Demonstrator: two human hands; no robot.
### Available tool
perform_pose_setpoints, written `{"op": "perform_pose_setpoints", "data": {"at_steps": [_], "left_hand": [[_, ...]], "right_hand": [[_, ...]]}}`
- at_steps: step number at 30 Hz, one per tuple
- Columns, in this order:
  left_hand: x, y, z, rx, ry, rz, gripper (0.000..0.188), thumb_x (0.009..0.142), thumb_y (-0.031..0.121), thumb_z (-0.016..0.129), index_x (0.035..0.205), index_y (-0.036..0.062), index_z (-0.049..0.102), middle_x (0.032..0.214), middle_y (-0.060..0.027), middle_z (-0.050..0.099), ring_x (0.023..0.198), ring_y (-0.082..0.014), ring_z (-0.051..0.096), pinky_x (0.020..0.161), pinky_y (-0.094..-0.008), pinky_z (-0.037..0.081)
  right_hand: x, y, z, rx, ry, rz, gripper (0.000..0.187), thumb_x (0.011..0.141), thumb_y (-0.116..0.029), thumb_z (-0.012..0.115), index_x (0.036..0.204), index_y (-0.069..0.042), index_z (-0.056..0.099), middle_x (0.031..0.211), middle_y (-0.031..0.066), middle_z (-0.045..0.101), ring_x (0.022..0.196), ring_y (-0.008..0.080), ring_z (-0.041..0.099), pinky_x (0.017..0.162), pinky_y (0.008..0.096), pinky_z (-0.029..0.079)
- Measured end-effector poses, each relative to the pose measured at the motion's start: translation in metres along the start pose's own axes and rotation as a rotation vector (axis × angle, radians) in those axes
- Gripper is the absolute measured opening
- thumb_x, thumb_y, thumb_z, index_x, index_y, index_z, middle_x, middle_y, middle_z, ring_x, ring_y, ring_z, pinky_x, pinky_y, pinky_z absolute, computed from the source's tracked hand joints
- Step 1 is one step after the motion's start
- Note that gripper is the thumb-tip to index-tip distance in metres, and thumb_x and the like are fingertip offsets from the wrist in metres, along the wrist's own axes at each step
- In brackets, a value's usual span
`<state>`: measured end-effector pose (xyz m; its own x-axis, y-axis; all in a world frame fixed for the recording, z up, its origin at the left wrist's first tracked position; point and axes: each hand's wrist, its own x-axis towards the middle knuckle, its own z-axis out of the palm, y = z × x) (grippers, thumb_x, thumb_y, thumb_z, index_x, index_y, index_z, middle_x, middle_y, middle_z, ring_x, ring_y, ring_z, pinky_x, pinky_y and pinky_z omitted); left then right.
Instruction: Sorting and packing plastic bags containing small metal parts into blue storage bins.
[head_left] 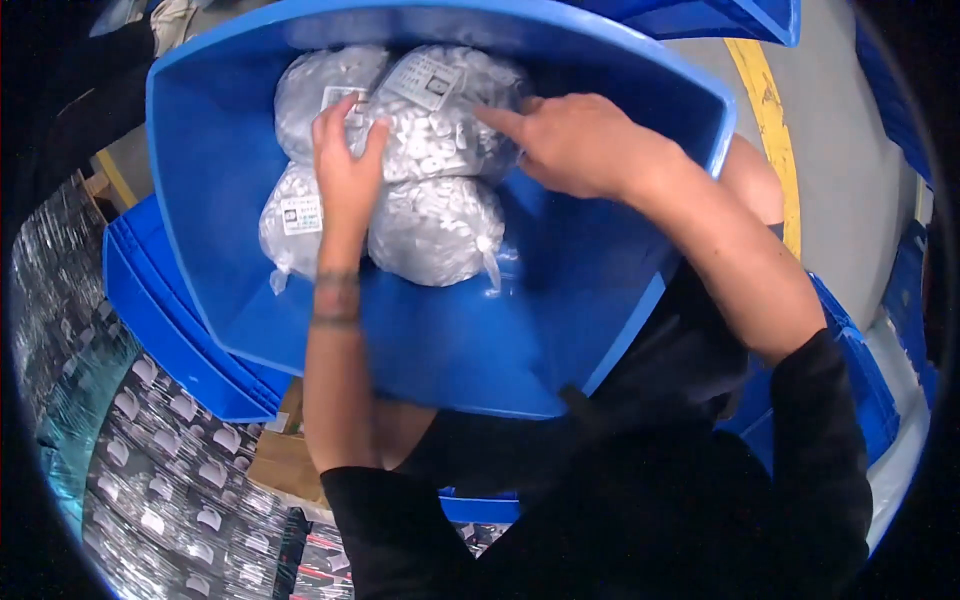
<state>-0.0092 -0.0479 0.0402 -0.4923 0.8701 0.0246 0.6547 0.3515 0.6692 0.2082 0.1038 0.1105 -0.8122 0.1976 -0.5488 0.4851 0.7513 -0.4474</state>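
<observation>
Several clear plastic bags full of small white pieces lie together in a large blue bin [430,350]. My left hand [348,170] is open, thumb and fingers apart, over the place where the bags meet. Its fingertips are at the label of the far left bag [315,85], and its thumb is by the far right bag [435,140]. My right hand [580,145] reaches in from the right with its index finger stretched out against the far right bag; the other fingers are curled and partly hidden. Nearer me are a labelled bag [290,240] and a knotted bag [435,235].
Other blue bins stand at the left [170,310], at the top right edge and behind my right arm. Film-wrapped goods [180,450] fill the lower left, beside a brown cardboard box [290,460]. A yellow floor line [765,120] runs past the bin's right side.
</observation>
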Motion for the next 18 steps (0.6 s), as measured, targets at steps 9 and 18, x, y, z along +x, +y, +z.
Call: {"op": "perform_pose_setpoints", "data": {"at_steps": [9, 18], "left_hand": [[-0.115, -0.035, -0.054, 0.223, -0.676, -0.314, 0.053, 0.080, 0.034, 0.070, 0.114, -0.0036, 0.052, 0.116, -0.0252, 0.055, 0.109, -0.0396, 0.053, 0.092, -0.0437, 0.045], [-0.139, -0.057, -0.030, 0.248, -0.667, -0.229, 0.104, 0.073, 0.046, 0.072, 0.144, -0.0040, 0.014, 0.123, -0.0400, 0.046, 0.113, -0.0498, 0.050, 0.095, -0.0480, 0.044]], "right_hand": [[0.010, -0.005, 0.018, -0.120, -0.055, -0.041, 0.040, 0.084, -0.024, 0.061, 0.118, -0.003, 0.058, 0.093, 0.0223, 0.065, 0.092, 0.0377, 0.063, 0.081, 0.0456, 0.050], [0.042, -0.077, 0.121, 0.088, -0.490, -0.002, 0.058, 0.085, -0.056, 0.052, 0.099, -0.002, 0.069, 0.101, 0.0220, 0.067, 0.097, 0.0373, 0.063, 0.085, 0.0459, 0.050]]}}
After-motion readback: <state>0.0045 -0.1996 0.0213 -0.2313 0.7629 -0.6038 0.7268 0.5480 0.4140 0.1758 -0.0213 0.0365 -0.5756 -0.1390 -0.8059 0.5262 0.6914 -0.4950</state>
